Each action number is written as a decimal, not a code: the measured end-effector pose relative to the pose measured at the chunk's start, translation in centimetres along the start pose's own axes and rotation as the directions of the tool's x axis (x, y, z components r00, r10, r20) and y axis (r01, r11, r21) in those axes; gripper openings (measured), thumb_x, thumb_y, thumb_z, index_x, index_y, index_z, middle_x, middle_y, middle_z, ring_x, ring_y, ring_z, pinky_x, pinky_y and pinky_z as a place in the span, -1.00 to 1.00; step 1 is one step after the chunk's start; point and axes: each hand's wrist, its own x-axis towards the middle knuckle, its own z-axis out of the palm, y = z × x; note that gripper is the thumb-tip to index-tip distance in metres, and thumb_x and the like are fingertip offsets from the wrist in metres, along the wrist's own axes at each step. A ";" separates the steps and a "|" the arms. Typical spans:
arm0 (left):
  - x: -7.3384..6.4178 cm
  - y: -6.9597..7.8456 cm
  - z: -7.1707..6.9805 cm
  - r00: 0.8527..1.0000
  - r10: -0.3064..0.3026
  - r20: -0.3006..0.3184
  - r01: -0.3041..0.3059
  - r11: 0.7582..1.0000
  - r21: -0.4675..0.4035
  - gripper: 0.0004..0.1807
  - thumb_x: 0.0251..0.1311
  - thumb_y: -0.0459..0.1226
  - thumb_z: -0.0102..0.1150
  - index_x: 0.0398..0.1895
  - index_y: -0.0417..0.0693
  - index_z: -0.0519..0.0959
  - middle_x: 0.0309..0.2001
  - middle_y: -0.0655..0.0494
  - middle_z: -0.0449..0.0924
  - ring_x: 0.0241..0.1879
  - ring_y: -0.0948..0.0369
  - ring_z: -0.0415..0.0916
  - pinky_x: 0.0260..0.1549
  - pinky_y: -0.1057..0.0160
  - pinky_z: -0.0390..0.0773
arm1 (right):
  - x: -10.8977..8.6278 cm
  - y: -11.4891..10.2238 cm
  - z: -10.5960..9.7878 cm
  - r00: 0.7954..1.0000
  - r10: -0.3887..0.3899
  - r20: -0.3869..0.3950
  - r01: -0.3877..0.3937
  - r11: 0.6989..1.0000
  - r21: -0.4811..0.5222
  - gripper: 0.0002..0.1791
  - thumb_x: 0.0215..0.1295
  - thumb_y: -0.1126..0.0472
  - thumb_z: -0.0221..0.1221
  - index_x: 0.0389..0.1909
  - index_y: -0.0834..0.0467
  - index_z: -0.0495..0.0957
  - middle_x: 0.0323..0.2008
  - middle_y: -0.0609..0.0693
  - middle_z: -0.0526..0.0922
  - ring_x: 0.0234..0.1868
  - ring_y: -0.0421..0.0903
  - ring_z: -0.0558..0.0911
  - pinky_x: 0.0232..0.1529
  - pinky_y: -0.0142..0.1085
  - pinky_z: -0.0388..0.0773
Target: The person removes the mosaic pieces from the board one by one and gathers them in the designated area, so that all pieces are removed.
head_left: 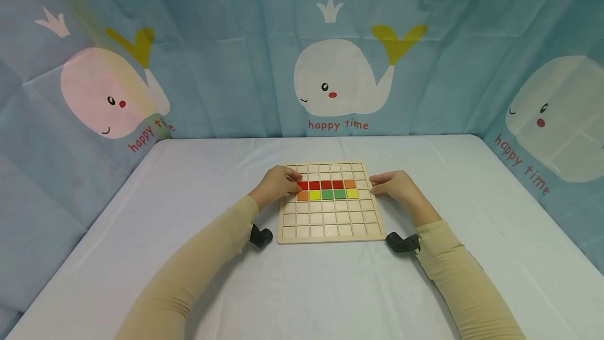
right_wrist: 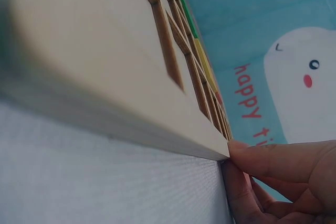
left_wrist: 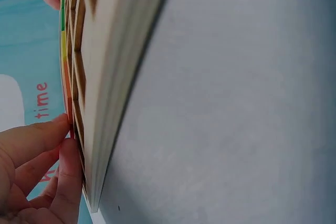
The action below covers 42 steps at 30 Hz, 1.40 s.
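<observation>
Curtain (head_left: 226, 77) backs table (head_left: 306, 287); left grip (head_left: 279, 182) pinches a red tile (head_left: 303, 185), right grip (head_left: 395, 183) the board (head_left: 330, 240).

A white cloth (head_left: 212, 177) covers the table (head_left: 330, 298), smooth apart from a few faint creases, and the far corners are rounded. On it lies a pale wooden board (head_left: 330, 218), square and divided into a grid of shallow compartments. The board sits slightly right of the middle, nearer the far edge than the near side.
</observation>
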 end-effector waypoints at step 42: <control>1.2 0.4 -0.7 0.991 0.091 0.097 -0.106 0.981 0.164 -0.75 0.15 -0.23 0.41 -0.12 -0.10 0.72 -0.05 0.00 0.64 -0.09 0.14 0.46 -0.02 0.22 0.49 | -0.1 -0.2 0.0 1.000 0.014 0.000 -0.014 1.000 -0.001 -0.49 0.26 0.25 0.31 0.24 0.23 0.54 0.21 0.19 0.60 0.13 -0.03 0.60 0.04 -0.30 0.54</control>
